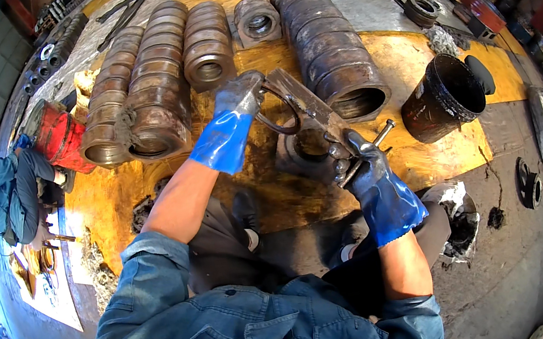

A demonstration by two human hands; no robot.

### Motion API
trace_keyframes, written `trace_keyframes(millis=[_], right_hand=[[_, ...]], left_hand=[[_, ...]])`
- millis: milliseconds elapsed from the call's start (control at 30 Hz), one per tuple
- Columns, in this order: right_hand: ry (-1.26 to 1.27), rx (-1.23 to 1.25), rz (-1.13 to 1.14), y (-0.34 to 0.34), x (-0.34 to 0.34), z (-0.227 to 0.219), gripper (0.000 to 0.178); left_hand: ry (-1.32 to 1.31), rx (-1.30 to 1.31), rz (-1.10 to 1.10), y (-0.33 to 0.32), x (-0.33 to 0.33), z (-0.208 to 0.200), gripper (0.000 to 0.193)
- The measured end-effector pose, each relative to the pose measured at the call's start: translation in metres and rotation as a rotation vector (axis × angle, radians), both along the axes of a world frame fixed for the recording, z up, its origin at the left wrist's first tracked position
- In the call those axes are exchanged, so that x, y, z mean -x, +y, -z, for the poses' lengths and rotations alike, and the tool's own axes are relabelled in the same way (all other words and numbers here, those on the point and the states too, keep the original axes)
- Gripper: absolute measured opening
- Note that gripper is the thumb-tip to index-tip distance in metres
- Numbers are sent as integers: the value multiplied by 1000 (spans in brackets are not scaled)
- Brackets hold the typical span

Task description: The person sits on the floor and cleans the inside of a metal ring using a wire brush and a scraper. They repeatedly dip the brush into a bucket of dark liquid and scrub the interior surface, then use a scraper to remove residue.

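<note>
Both my hands wear blue gloves smeared with grey grease. My left hand [240,96] is closed on a thin dark ring [298,121], beside the far end of a flat, dirty bar [307,103]. Closed round the bar's near end is my right hand [365,167], which also grips a metal rod [385,131] with a wider tip. The ring hangs against the bar's left side; whether my left fingers touch the bar, I cannot tell. Below the bar sits a square metal block [299,165] with a round bore, partly hidden by the bar and ring.
Rows of bored metal blocks [158,102] lie ahead on the yellow, oily sheet [270,205]. A dark grimy bucket [427,109] stands at right, a crumpled-lined container [461,224] by my right knee. At left a person [10,175] sits near a red bucket [65,142].
</note>
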State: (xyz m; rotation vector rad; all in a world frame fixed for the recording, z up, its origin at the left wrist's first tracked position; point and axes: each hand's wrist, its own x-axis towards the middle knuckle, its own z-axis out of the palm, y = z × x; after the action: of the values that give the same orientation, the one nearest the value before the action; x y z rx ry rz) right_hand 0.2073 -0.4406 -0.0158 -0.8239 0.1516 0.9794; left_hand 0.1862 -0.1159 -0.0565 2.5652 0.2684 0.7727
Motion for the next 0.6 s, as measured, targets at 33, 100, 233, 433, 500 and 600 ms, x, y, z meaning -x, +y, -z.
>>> trace_keyframes(millis=[33,100,233,433,500,600], right_hand=[[26,-24,64,0,1,0,25],[75,-64,208,-7,2,3,23],[91,-103,278,-8,3,8,25],[-10,-27,380,-4,12,10,26],[-19,-1,353,-4,13,6,26],[53,-21,249,-10,8,7,23]], left_hand=[[-11,32,-11,-1,1,2,20],[56,-18,-76,-20,3,-10,24],[423,267,-194,-35,11,-51,32],[323,584,-187,-44,21,-61,19],[326,607,-197,-41,20,-61,18],[304,651,-172,-34,19,-53,18]])
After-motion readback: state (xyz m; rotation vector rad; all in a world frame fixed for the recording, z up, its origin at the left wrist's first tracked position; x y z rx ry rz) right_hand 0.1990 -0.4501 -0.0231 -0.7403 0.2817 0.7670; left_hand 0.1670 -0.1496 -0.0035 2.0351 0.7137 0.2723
